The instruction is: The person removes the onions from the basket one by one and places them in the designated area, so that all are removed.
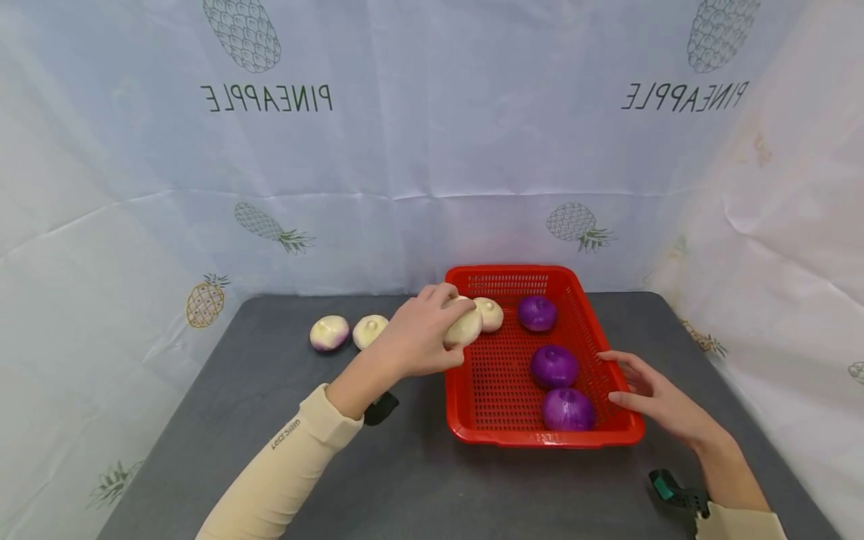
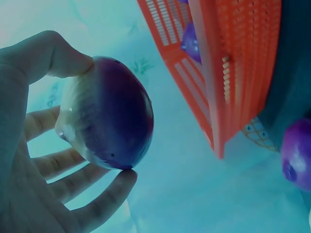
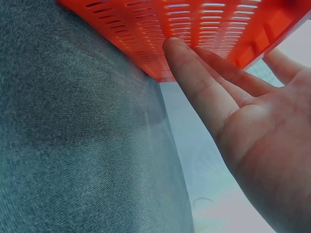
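My left hand [image 1: 425,330] holds a turnip [image 1: 464,324] over the left rim of a red plastic basket [image 1: 459,427]. In the left wrist view this turnip [image 2: 114,114] is white on one side and dark purple on the other, with the thumb and fingertips around it. Beside the basket's right wall, my right hand [image 1: 651,394] touches it from outside with fairly straight fingers; the right wrist view shows these fingers [image 3: 194,77] against the slotted wall. Inside the basket lie a white-sided turnip [image 1: 489,314] and purple ones [image 1: 553,367], [image 1: 537,313], [image 1: 568,409].
Left of the basket, two more turnips [image 1: 329,333], [image 1: 369,331] lie white side up on the dark grey table [image 1: 405,480]. A white sheet [image 1: 432,150] printed with pineapples hangs behind and at the sides. Black straps sit by both wrists.
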